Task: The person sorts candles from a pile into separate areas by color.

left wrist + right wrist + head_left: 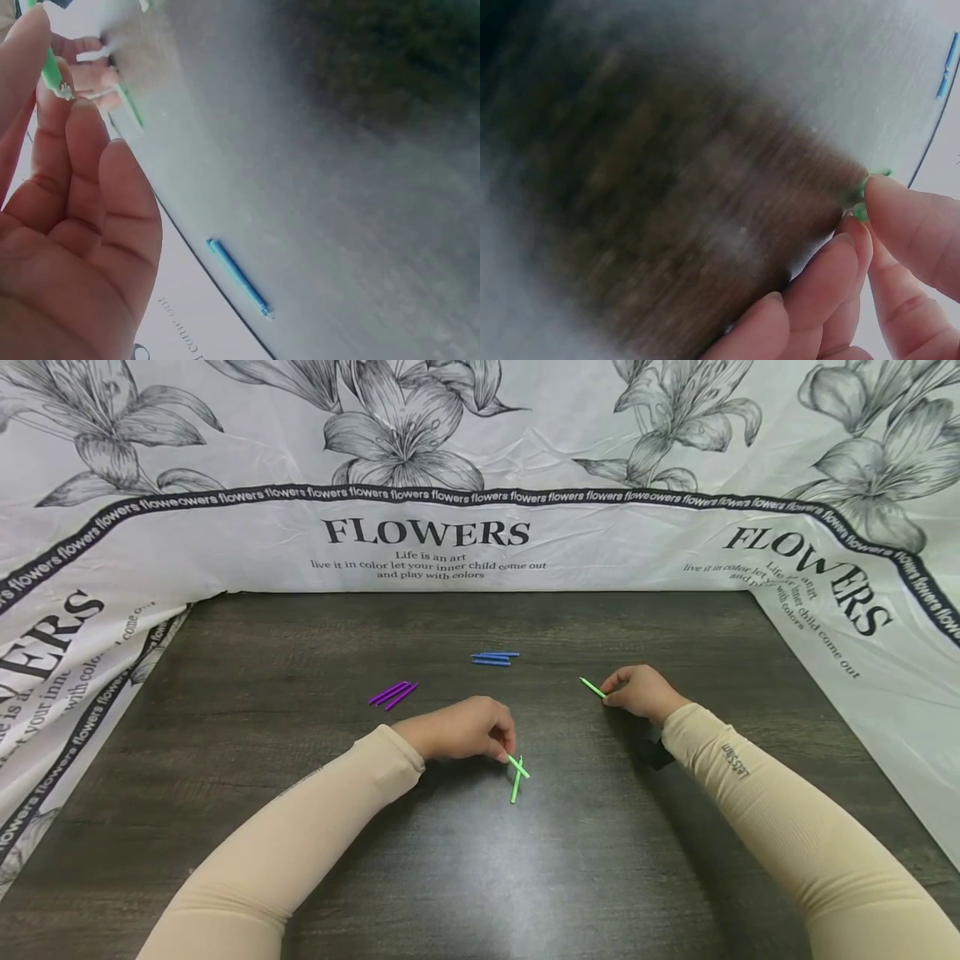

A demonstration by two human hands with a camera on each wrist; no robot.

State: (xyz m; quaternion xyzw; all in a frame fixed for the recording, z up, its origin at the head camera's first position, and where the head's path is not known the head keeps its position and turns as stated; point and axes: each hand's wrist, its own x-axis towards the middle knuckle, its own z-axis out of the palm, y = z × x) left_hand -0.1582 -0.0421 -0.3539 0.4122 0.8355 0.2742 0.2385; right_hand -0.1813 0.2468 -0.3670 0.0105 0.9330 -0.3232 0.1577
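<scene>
My left hand (467,729) pinches a slim green candle (520,767) between thumb and fingers, near the middle of the table. That candle crosses a second green candle (514,791) just below the fingertips. Farther right, my right hand (643,693) grips another green candle (592,687) by one end, its other end pointing away to the left. In the left wrist view a pale wick tip shows on the held candle (51,71). Mostly hidden behind the thumb in the right wrist view is the right hand's candle (860,211).
Several purple candles (393,694) lie side by side left of centre on the dark wood-grain table (300,643). Behind them to the right lies a small group of blue candles (492,658). White flower-printed cloth (600,547) borders the table at the back and both sides.
</scene>
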